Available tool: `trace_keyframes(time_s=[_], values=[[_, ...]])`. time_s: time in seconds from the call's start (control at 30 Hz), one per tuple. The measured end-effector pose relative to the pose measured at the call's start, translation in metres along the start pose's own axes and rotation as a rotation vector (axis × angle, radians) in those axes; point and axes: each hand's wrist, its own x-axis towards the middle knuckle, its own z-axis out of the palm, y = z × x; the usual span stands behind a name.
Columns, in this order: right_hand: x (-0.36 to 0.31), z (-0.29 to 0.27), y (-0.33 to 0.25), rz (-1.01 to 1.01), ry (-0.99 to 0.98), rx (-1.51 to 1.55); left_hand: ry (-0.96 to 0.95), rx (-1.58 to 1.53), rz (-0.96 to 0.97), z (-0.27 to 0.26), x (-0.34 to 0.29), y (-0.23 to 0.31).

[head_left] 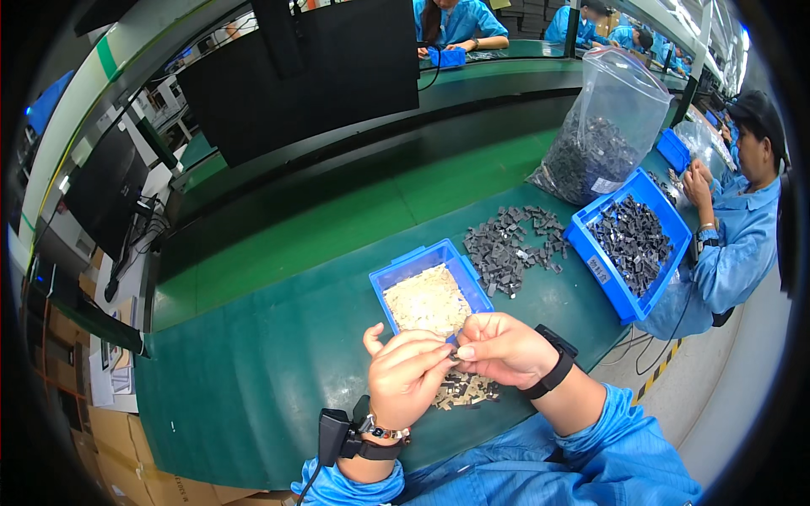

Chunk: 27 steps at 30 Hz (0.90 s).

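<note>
My left hand [402, 375] and my right hand [506, 352] meet at the near edge of the green table. Between their fingertips they pinch a small dark piece [455, 355], mostly covered by the fingers. Just beyond the hands stands a small blue bin [390, 278] full of pale, cream-coloured bits [429, 298]. Under and behind the fingers lies a scatter of small tan and dark pieces [467, 390]. A loose heap of small dark grey rectangular parts [510, 249] is spread to the right of the bin.
A larger blue bin [622, 314] of dark parts stands at the right, with a clear plastic bag [586, 148] of similar parts behind it. A co-worker [738, 219] sits close at the right. A black monitor back [295, 80] hangs over the green worktop [253, 379].
</note>
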Motion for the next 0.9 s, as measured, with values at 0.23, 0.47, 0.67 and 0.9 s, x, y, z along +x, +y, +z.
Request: trace_keyframes(time_s=[0.23, 0.47, 0.67, 0.9], values=[[-0.009, 0.015, -0.005, -0.405, -0.018, -0.747, -0.016, -0.013, 0.034, -0.007, 0.001, -0.004], [-0.019, 0.036, -0.015, -0.618, -0.245, -1.717, -0.155, 0.019, 0.206, -0.009, 0.0, -0.003], [-0.02, 0.04, -0.018, -0.563, -0.259, -1.706, -0.092, 0.009, 0.2, -0.006, 0.0, -0.001], [-0.024, 0.04, -0.01, -0.608, -0.153, -1.761, -0.006, 0.092, 0.205, -0.001, -0.005, -0.005]])
